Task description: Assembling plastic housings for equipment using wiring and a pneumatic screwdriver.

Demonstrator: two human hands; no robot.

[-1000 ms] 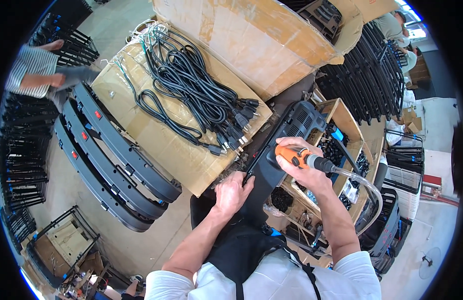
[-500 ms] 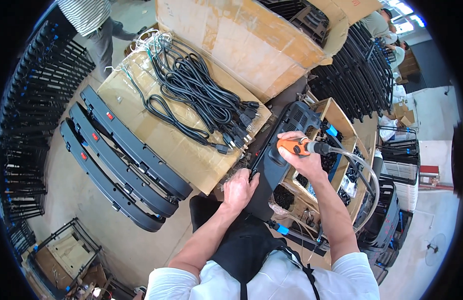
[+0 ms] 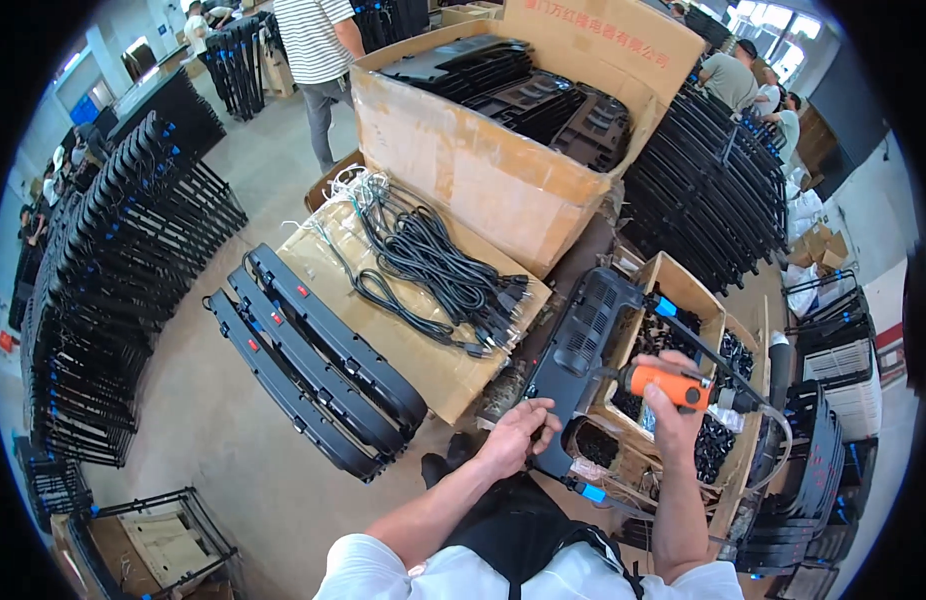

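Note:
My right hand (image 3: pixel 675 430) is wrapped round an orange air screwdriver (image 3: pixel 671 388) with a clear hose (image 3: pixel 786 440) at its back end. The tool is held above the wooden parts box, its tip toward the long black plastic housing (image 3: pixel 581 335) in front of me. That housing lies at a slant and has a vented round section near its far end. My left hand (image 3: pixel 521 438) is at the housing's near left edge, thumb and fingers drawn together; whatever is between them cannot be made out.
A wooden box (image 3: pixel 673 268) with compartments holds small black parts. Black power cords (image 3: pixel 423 245) lie on cardboard (image 3: pixel 408 345) to the left, beside three curved black panels (image 3: pixel 328 375). Behind them is a large carton (image 3: pixel 473 150) of black plastic parts. Racks of black frames (image 3: pixel 113 270) line the left.
The screwdriver has come off the housing and moved right, over the parts box. My left hand stays by the housing edge, fingers now pinched. The view has tilted up, showing more of the room.

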